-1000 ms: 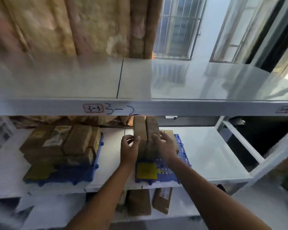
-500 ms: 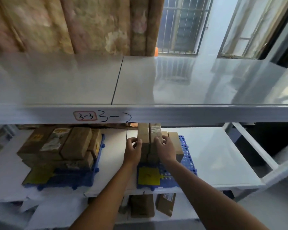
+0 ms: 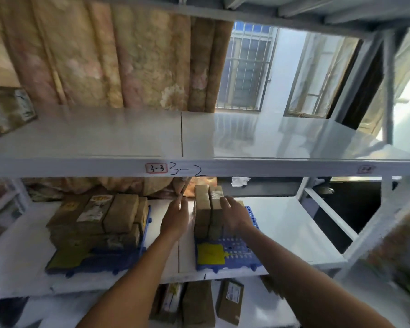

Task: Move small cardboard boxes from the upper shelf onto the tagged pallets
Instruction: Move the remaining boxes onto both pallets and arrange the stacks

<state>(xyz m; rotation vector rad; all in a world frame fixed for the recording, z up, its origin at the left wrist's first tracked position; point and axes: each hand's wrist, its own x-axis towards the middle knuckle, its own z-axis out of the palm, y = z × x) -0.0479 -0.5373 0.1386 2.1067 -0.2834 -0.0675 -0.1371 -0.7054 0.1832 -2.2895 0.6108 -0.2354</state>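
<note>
Head view: the left hand [image 3: 175, 217] is spread flat with fingers extended, its grip apart and closed on nothing, hovering just left of a stack of small cardboard boxes [image 3: 207, 210] with a narrow gap between palm and cardboard; the right hand [image 3: 234, 214] is likewise open, fingers splayed, lying against or just over the right side of the same stack, though whether it truly touches cannot be told through the blur. The boxes stand side by side, long sides running away from the camera, on the rear part of a blue plastic pallet [image 3: 237, 253], which carries a yellow tag [image 3: 210, 253] on its near left corner. That pallet rests on the white middle shelf [image 3: 291, 223], right of the seam between its panels. Well to the left on the same shelf sits a second blue pallet [image 3: 100, 260], loaded with a larger pile of brown boxes [image 3: 97, 218], some with labels on top, and a dull yellow tag [image 3: 65, 256] at its near left corner. Above, the upper shelf [image 3: 128, 136] spans the frame, its front rail marked with a red-bordered label reading 3-3 [image 3: 156, 168] beside handwritten 3-2; a single box [image 3: 6, 110] sits at its far left edge. Below the middle shelf, more packages [image 3: 230, 301] show between the forearms. A barred window [image 3: 245, 69] lies beyond
</note>
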